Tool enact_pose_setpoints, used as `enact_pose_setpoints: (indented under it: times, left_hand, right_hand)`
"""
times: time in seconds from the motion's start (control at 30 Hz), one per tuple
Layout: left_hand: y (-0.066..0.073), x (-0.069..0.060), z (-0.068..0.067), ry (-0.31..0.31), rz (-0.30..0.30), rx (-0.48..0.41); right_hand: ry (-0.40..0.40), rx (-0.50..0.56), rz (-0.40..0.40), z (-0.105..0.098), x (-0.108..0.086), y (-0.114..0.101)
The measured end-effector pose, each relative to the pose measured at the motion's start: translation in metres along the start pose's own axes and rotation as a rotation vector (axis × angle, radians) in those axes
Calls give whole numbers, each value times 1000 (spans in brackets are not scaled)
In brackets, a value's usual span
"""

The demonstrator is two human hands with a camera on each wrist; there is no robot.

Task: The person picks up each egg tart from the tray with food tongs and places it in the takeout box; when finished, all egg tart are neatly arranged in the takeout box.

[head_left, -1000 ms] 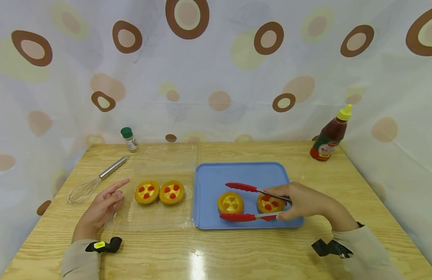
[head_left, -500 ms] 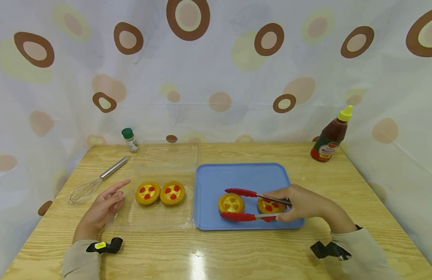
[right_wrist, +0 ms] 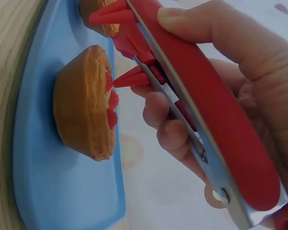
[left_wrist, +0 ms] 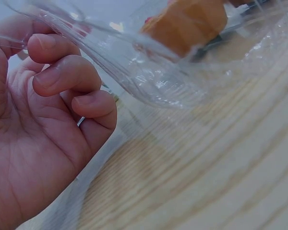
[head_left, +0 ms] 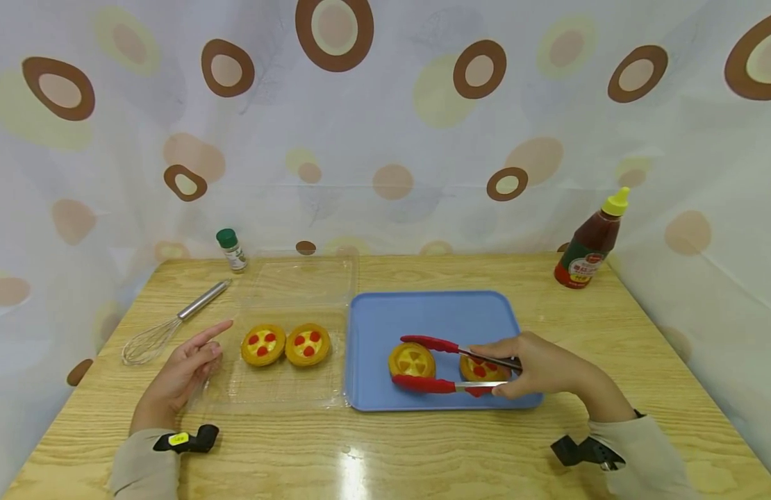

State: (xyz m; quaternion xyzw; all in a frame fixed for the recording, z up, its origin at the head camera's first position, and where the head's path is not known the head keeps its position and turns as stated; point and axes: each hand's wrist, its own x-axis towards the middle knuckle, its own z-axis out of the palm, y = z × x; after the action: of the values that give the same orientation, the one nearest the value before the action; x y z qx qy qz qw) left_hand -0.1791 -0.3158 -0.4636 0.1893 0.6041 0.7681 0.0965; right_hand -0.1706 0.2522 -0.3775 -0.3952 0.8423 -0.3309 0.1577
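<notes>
My right hand (head_left: 544,364) grips red-tipped metal tongs (head_left: 426,384), also large in the right wrist view. Their tips stand on either side of an egg tart with yellow wedges (head_left: 412,362) on the blue tray (head_left: 423,312). Under the tongs' arms sits a tart with red berries (right_wrist: 84,105), partly hidden in the head view. My left hand (head_left: 182,375) holds the left rim of an open clear plastic container (left_wrist: 149,81), index finger stretched out and other fingers curled. Two red-topped tarts (head_left: 285,345) lie side by side inside it.
A whisk (head_left: 176,323) lies left of the container. Behind it stands a small green-capped spice jar (head_left: 231,250). A sauce bottle with a yellow cap (head_left: 588,243) stands at the back right. Patterned cloth (head_left: 392,139) closes off the back and sides of the table.
The tongs' upper tip has come down closer to the yellow-wedge tart, so the gap between the tips is narrower. My left hand has stayed in place.
</notes>
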Motion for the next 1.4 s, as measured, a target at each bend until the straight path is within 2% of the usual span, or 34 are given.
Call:
enact_pose_setpoints:
  times: [0.13,0.33,0.77,0.97,1.2,1.4]
  left_hand:
    - [0,0,1,3,-1,-1]
    - [0,0,1,8,8,-1]
    - [0,-2,1,-7,31,-3]
    - [-1,1,0,-16,34,0]
    - [-2,1,-1,-10,25,-2]
    - [-2,1,-1,-14,33,-10]
  right_hand:
    - [30,20,9,0,-2,-1]
    - [61,-5,-24,-4,-1,-3]
    - [46,3,-37,-11,18,-19]
    - [30,-8,-31,-11,34,-29]
    - [-1,-92,-83,-7,63,-45]
    - [-56,-70,-117,-1,91,-57]
